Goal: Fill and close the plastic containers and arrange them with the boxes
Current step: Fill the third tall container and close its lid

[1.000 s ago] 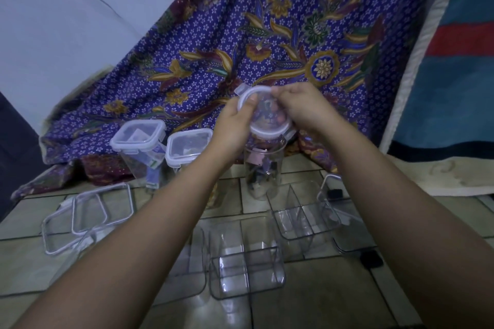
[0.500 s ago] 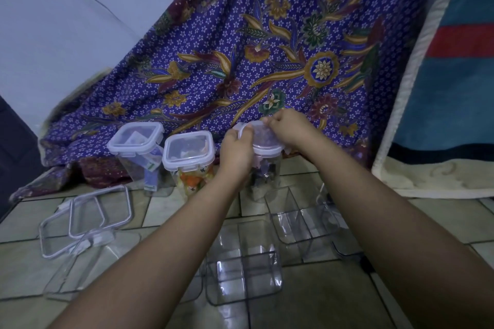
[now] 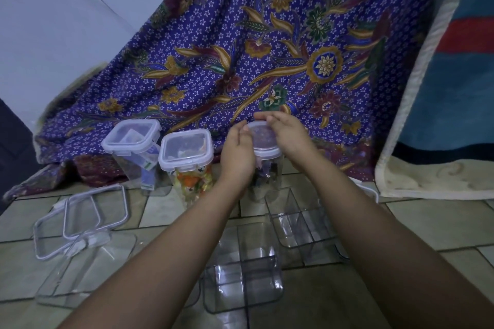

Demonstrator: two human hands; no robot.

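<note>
Left hand (image 3: pixel 238 149): centre of the frame, fingers curled against the left edge of the round lid (image 3: pixel 263 137), pinching its rim.
Right hand (image 3: pixel 287 132): just right of the left hand, fingers laid over the top and right edge of the same lid, pressing it.
Round jar (image 3: pixel 264 173): upright on the tiled floor (image 3: pixel 427 224), centre, dark items inside, the lid sitting on its mouth.
Closed jars: two square-lidded ones left of centre, the first (image 3: pixel 133 147) farther left, the second (image 3: pixel 187 160) beside the left hand.
Loose lids (image 3: pixel 80 219): two square frames overlapping, lower left.
Clear boxes: one (image 3: pixel 243 283) at lower centre, another (image 3: pixel 302 219) right of it, between the forearms.
Patterned cloth (image 3: pixel 267 61): draped behind everything, upper centre.
</note>
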